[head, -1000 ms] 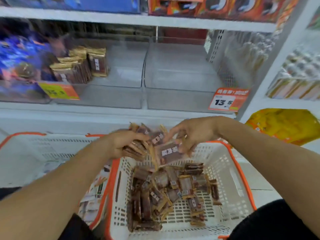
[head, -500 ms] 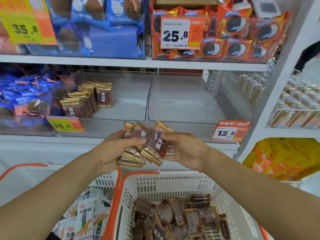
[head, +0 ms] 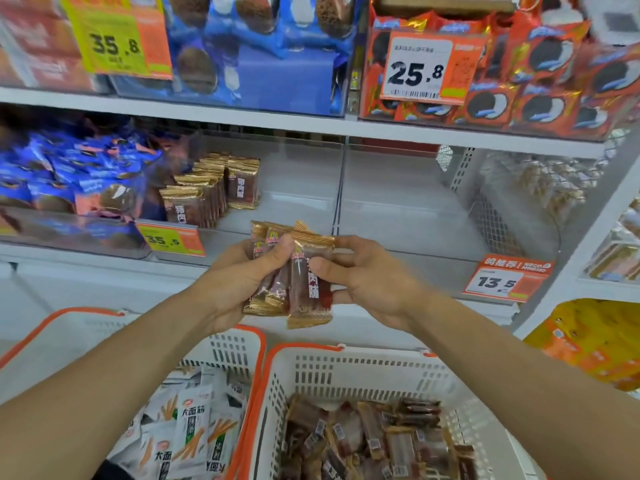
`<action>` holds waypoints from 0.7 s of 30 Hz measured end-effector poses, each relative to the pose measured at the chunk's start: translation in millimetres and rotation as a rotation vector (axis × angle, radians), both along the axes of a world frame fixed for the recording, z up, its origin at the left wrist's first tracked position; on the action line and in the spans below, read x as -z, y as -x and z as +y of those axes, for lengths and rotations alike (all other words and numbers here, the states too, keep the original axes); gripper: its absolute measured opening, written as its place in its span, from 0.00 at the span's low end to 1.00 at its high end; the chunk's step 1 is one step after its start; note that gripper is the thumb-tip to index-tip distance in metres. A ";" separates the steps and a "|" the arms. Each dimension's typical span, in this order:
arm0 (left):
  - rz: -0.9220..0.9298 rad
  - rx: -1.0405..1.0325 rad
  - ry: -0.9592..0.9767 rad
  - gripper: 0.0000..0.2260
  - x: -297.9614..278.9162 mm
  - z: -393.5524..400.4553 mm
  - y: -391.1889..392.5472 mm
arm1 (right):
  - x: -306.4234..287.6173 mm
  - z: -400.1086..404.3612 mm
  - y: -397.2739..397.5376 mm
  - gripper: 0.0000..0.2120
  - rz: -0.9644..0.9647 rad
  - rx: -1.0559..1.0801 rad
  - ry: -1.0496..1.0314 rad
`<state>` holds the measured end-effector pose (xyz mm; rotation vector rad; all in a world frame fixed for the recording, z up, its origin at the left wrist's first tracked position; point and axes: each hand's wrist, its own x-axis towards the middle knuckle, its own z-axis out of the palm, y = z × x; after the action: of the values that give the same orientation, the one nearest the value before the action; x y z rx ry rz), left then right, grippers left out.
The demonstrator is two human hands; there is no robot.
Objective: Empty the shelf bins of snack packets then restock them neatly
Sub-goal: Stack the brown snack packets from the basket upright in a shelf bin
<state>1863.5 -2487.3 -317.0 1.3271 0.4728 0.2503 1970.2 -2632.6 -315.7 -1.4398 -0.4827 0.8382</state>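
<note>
Head view: I see both hands (head: 372,278) pinching a packet stack (head: 294,275) before the bin (head: 294,188) — one row (head: 207,195) restocked, right bin (head: 405,192) bare, basket (head: 363,441) still well filled.

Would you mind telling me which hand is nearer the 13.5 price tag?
Right. The right hand is just left of and level with the 13.5 price tag; the left hand is farther left, beyond the packets both hands hold.

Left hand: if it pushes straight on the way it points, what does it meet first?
Probably the front wall of the clear bin; the left hand, gripping brown packets, aims up-forward, though depth is unclear.
</note>
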 end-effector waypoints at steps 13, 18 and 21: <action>-0.057 -0.368 0.108 0.14 8.2 131.6 53.5 | -28.8 156.1 8.2 0.07 -0.201 0.048 0.021; -0.052 -0.582 0.107 0.10 26.4 169.9 76.0 | -11.2 236.8 -10.5 0.16 -0.641 0.152 0.112; -0.049 -0.640 0.082 0.11 33.3 178.5 77.6 | 6.8 275.1 -10.3 0.15 -0.719 0.032 0.292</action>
<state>1785.9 -2308.9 -350.3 1.0555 0.8509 0.7814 1980.5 -2357.5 -322.5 -2.0132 -0.8966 0.3457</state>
